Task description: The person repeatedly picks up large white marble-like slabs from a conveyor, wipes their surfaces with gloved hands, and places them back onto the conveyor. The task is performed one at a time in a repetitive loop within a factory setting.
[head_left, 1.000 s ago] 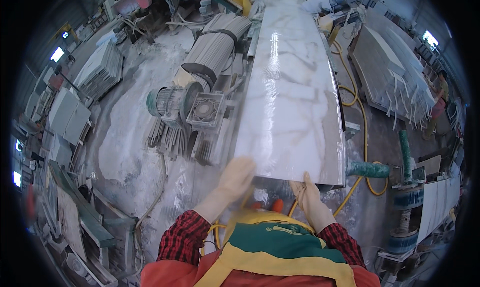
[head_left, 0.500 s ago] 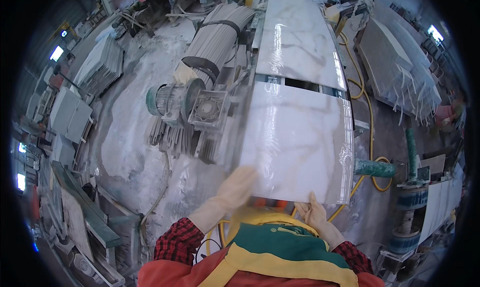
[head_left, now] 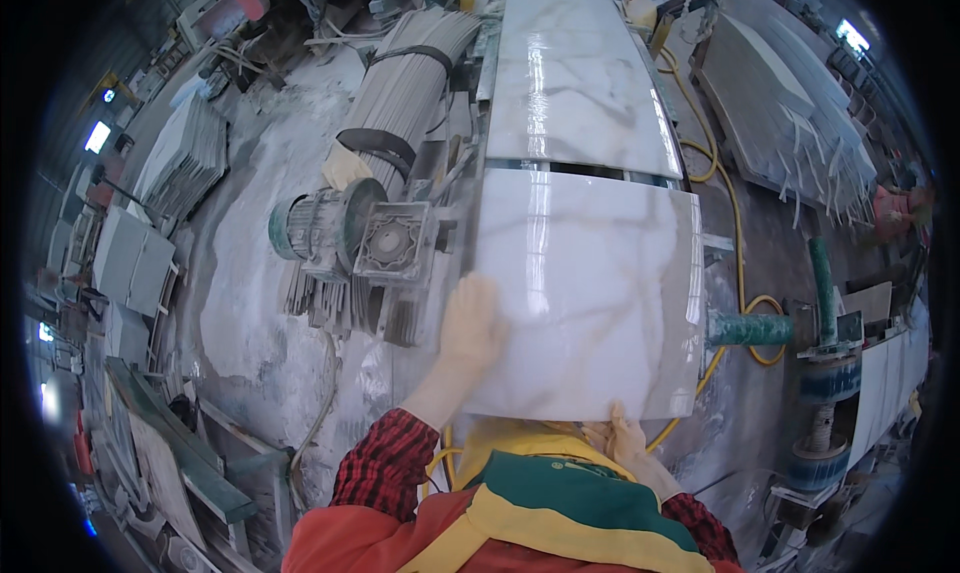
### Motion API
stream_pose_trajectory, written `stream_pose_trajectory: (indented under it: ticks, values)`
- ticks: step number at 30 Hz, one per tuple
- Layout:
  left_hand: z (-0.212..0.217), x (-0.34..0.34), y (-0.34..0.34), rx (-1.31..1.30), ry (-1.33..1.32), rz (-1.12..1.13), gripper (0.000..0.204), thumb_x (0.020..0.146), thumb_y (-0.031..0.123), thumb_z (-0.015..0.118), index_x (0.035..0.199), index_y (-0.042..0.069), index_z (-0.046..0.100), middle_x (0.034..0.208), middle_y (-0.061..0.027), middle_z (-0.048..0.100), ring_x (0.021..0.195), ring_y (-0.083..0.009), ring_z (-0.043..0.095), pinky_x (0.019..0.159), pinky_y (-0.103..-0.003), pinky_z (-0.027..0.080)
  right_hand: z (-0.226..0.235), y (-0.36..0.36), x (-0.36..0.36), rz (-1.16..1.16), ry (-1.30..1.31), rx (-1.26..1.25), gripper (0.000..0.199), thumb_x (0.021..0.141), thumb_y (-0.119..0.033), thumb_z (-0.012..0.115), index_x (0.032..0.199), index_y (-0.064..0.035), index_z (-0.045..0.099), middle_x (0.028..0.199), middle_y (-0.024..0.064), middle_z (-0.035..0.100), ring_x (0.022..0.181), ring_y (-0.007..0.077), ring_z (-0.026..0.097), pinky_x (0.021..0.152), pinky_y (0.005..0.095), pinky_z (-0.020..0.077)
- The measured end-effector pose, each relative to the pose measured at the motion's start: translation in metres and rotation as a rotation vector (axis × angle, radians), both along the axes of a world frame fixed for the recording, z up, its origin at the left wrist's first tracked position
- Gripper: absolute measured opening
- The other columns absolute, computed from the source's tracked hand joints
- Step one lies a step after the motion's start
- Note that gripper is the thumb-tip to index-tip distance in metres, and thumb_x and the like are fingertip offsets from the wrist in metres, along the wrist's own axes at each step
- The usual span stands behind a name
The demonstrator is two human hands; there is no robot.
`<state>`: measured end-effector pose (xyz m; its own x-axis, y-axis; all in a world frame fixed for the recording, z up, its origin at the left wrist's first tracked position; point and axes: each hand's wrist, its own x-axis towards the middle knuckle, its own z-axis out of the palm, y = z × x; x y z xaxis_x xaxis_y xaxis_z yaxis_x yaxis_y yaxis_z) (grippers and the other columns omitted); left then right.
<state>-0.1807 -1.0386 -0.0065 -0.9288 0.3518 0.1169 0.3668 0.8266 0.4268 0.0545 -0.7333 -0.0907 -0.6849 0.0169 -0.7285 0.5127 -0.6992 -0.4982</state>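
Observation:
A glossy white marble slab (head_left: 590, 303) with faint grey-brown veins lies flat in front of me on a long stand. My left hand (head_left: 472, 325) rests against its left edge, partway along; its fingers are too blurred to make out clearly. At the slab's near edge, right of the middle, my right hand (head_left: 622, 443) grips the rim with the thumb on top and the other fingers below. Beyond a narrow dark gap lies a second, similar slab (head_left: 580, 83).
Left of the slabs stands a dusty motor with a gearbox (head_left: 393, 241), beside a strapped bundle of grey strips (head_left: 412, 88). A yellow hose (head_left: 738, 233) and a green roller (head_left: 755, 329) are at the right. Stacked slabs (head_left: 765, 83) lean farther right. A green-edged rack (head_left: 180, 443) stands lower left.
My left hand has moved forward along the slab's left edge. The gap between the two slabs has narrowed. My right hand stays at the near edge, and the whole view has shifted slightly.

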Motion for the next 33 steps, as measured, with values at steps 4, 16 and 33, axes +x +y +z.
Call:
stream_pose_trajectory:
  ticks: [4,16,33]
  values:
    - [-0.016,-0.036,0.011,0.006,0.065,0.064,0.075,0.096,0.027,0.064,0.160,0.000,0.035,0.164,-0.0318,0.033,0.152,-0.0495,0.031,0.127,-0.055,0.024,0.002,-0.006,0.001,-0.003,0.031,0.039,0.056,0.106,-0.043,0.064,0.142,-0.0014,0.051,0.131,0.0185,0.067,0.110,0.0380,0.071,0.098,0.0541,0.0594]
    - [-0.005,-0.170,0.033,-0.051,0.414,-0.006,0.060,0.094,0.026,0.064,0.146,0.001,0.048,0.145,-0.0269,0.051,0.134,-0.0439,0.047,0.114,-0.052,0.037,0.019,-0.016,0.008,-0.020,0.015,0.069,0.061,0.104,-0.043,0.068,0.147,-0.0040,0.049,0.137,0.0161,0.065,0.121,0.0370,0.068,0.106,0.0503,0.0555]
    - [-0.020,-0.127,0.025,-0.132,0.123,0.100,0.064,0.103,0.033,0.053,0.159,0.005,0.040,0.166,-0.0220,0.039,0.152,-0.0367,0.037,0.128,-0.048,0.025,0.020,-0.028,0.016,-0.108,0.070,0.111,0.062,0.107,-0.037,0.064,0.149,0.0036,0.045,0.145,0.0194,0.060,0.131,0.0361,0.062,0.113,0.0505,0.0514]
